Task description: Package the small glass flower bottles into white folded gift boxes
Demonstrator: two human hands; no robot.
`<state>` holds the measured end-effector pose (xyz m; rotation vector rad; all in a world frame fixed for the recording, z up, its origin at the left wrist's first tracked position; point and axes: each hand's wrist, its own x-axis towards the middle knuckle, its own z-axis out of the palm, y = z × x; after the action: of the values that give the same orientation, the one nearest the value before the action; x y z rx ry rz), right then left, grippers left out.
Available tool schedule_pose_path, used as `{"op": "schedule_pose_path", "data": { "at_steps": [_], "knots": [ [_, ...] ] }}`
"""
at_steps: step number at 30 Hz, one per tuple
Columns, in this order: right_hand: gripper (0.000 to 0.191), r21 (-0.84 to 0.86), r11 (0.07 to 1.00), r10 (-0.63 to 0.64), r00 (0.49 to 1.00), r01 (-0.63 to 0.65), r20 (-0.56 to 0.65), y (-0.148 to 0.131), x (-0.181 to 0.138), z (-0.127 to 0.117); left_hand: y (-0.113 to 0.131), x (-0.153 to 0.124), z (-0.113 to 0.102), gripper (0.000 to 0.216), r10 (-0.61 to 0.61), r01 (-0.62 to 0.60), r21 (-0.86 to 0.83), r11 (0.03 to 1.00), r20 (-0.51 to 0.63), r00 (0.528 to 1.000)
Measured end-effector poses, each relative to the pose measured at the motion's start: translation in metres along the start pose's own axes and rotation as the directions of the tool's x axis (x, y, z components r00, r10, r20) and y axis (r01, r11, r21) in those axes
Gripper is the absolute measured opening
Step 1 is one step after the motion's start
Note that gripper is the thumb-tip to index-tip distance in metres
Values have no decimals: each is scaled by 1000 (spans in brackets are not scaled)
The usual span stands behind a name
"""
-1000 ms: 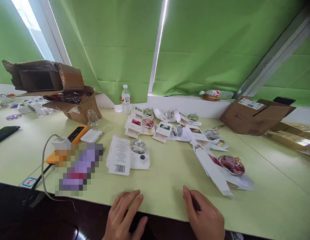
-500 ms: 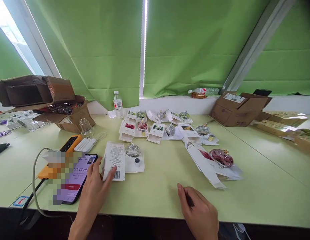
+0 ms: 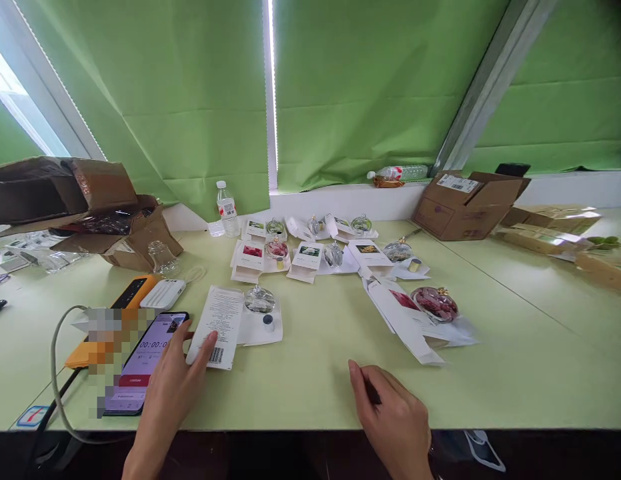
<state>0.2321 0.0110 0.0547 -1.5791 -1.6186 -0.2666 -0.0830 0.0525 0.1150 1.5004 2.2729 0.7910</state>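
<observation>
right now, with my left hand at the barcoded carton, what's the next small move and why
Probably pinch the barcoded carton with your left hand: the thumb lies over its printed face, near the barcode, and the fingers are by its left edge, though a firm grip can't be confirmed. Your right hand is curled, apart from it.

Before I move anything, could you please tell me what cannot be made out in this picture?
Head view: fine print on the barcoded carton, too small to read.
Head view: part of the left side of the phone, covered by pixelation.
Head view: the inside of the right hand, hidden by its curled fingers.
Head view: the upper cardboard box, cut off by the left edge.
</observation>
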Motion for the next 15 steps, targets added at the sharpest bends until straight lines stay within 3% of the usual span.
{"op": "schedule_pose_path", "data": {
  "at_steps": [6,15],
  "knots": [
    [35,19,1000,20,999,-21,30,1,-2,1,8,-3,1,77,-52,52,-12,999,34,998],
    [33,21,1000,19,999,-20,46,2,-3,2,6,-19,-16,64,-110,93,-131,987,-128,986]
  ]
}}
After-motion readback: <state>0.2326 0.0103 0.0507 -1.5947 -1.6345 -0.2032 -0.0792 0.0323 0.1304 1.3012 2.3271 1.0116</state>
